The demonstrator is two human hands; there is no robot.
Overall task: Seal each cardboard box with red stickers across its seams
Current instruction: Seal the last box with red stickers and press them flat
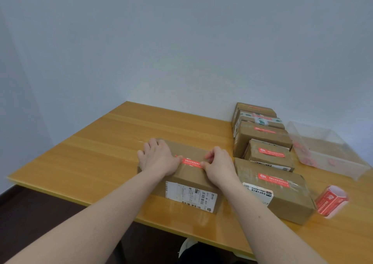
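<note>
Both forearms reach in from the near edge toward the cardboard box [181, 175] lying in the middle of the wooden table [96, 154]. On that box's left end the left hand [158, 157] lies flat, fingers spread and fairly straight, thumb touching the left tip of a red sticker [190, 162] that runs along the top seam. At the sticker's right end the right hand [219, 166] has its fingers curled down, fingertips on the strip; whether it pinches the end or only presses it, I cannot tell. My judgement: this sticker is being smoothed down, not yet finished.

Right of the hands, the sealed box [282, 193] just beside them already wears a red strip, as do most in the row of boxes [262, 134] behind it, so most of the job looks done. Further right lies the sticker roll [332, 200], with a clear plastic tray [333, 152] behind it holding red scraps.
</note>
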